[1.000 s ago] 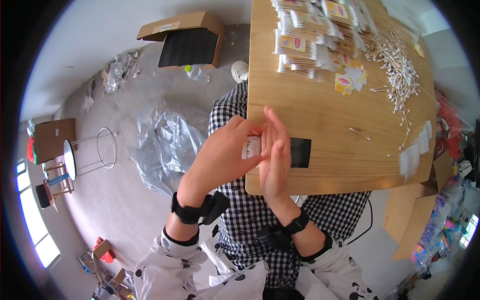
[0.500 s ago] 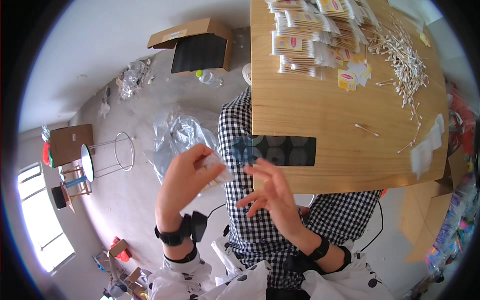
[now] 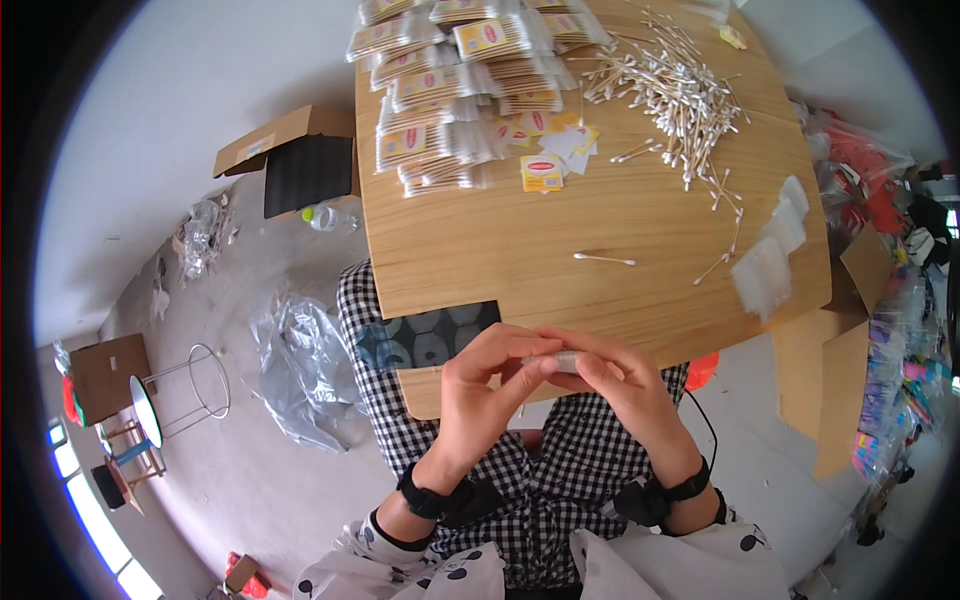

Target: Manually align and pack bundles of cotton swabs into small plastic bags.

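Note:
Just off the table's near edge, my left hand and my right hand meet in front of my lap. Between their fingertips they pinch a small whitish packet. Fingers cover most of it, so its contents cannot be made out. Beyond, on the wooden table, lie stacked packs of cotton swabs with yellow and red labels. A heap of loose cotton swabs is to their right. One single cotton swab lies apart, nearer my hands.
Loose label cards lie before the stacks. Clear plastic bags rest at the table's right edge. A dark panel with round shapes sits at the near left corner. Crumpled plastic sheeting and an open cardboard box are on the floor.
My hands, apart half a second ago with a clear-and-white packet in the left, have come together, and the right now grips too. The view has swung, so the table appears further left.

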`<state>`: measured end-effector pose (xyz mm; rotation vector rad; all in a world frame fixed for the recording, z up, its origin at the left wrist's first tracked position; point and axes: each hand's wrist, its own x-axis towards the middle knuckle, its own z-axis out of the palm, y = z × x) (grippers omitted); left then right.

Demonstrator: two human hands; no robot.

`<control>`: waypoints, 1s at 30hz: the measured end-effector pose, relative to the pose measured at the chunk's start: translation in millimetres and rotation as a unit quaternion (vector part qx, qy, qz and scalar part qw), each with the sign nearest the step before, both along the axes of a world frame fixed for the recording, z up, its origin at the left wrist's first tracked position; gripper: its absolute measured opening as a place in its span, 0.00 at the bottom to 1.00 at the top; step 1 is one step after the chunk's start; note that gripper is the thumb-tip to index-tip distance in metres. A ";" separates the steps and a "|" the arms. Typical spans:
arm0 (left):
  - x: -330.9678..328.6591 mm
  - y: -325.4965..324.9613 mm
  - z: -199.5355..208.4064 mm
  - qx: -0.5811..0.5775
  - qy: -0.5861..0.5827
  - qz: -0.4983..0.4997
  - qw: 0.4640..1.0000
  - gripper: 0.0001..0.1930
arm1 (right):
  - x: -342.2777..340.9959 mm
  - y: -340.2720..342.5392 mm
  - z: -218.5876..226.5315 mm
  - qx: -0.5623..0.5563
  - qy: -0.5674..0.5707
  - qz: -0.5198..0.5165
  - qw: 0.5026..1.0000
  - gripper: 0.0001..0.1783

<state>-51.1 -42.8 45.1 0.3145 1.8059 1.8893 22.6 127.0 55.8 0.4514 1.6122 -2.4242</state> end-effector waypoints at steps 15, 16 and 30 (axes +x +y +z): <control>1.8 8.4 -14.2 0.022 -0.076 0.000 0.997 0.08 | -0.3 -2.9 -18.0 -0.062 -0.060 -0.091 0.992 0.17; 1.6 8.7 -15.2 0.023 -0.074 -0.001 0.997 0.08 | -0.9 -2.7 -17.5 -0.057 -0.069 -0.092 0.992 0.17; -2.5 10.0 -19.8 0.056 -0.105 -0.030 0.992 0.11 | -4.6 5.3 -20.0 -0.032 -0.056 -0.083 0.994 0.18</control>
